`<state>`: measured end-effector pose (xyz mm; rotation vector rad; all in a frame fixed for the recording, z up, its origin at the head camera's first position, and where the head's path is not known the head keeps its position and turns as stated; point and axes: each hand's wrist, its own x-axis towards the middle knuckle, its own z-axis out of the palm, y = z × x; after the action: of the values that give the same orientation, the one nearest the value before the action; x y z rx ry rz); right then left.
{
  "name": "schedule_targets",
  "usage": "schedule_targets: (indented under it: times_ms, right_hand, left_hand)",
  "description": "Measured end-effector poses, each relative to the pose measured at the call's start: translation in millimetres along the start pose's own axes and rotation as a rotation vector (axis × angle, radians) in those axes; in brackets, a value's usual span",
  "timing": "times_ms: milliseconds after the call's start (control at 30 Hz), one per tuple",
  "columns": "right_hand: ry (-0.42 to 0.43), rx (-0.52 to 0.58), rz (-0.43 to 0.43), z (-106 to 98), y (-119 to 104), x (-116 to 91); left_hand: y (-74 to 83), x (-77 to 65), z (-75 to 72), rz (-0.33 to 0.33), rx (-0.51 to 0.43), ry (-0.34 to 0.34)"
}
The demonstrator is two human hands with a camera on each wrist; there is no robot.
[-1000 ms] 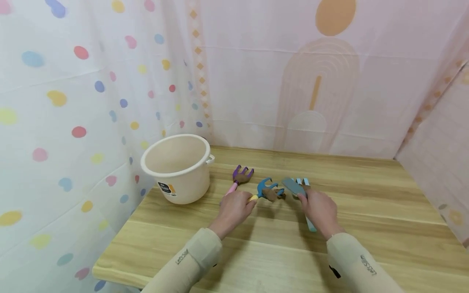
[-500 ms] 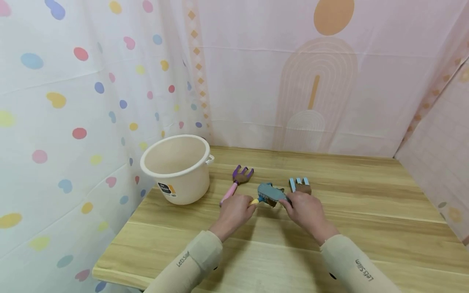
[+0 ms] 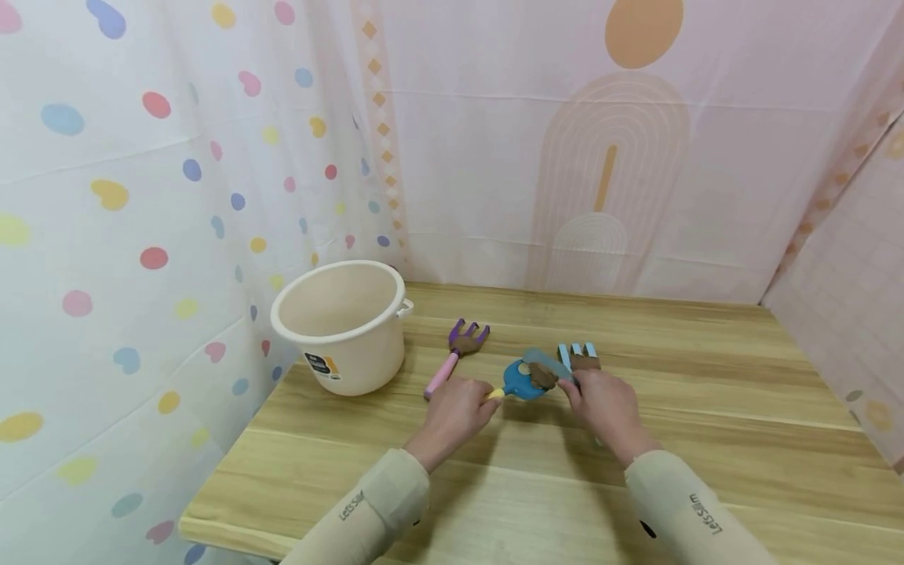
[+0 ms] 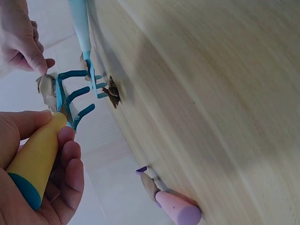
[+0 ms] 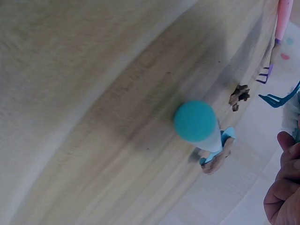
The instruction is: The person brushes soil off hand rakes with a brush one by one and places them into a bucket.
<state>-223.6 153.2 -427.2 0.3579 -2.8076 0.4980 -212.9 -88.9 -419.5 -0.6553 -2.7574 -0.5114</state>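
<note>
My left hand grips the yellow handle of a small hand rake; its curved blue tines show in the left wrist view. The right hand holds a grey-blue brush over the far side of the rake's head. Pale bristles show at the edge of the right wrist view, against the rake. Beneath the tools a broken brown clump lies on the table.
A pink-handled purple rake lies left of the hands. Beyond the right hand lies a light-blue rake with brown dirt on it. A cream bucket stands at the left on the wooden table. Patterned curtains hang behind.
The brush has swept left across the rake's head, then back right and slightly up. The left hand has turned the blue rake over, so its head shows another side.
</note>
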Motion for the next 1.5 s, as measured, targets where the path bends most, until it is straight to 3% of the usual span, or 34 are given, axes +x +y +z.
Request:
schedule_targets:
  times_ms: [300, 533, 967, 1200, 1333, 1500]
  right_hand:
    - [0.047, 0.010, 0.004, 2.0, -1.8, 0.1]
    - [0.145, -0.002, -0.025, 4.9, -1.7, -0.1]
    - [0.139, 0.028, 0.021, -6.5, -9.5, 3.3]
    - [0.212, 0.012, -0.124, -6.0, -13.1, -1.0]
    - [0.180, -0.006, -0.204, -2.8, -14.0, -5.4]
    - [0.121, 0.011, -0.163, 0.4, -10.4, -6.8]
  left_hand:
    - [0.9, 1.5, -0.3, -0.015, -0.012, -0.018]
    - [-2.2, 0.6, 1.9, -0.023, -0.023, -0.016]
    - [-4.4, 0.6, 2.1, -0.052, -0.003, 0.003]
    - [-8.4, 3.7, -2.1, -0.106, 0.026, 0.012]
    - [-9.4, 5.5, -4.7, -0.109, 0.016, 0.010]
    - [-7.8, 6.5, -6.6, -0.101, 0.018, 0.026]
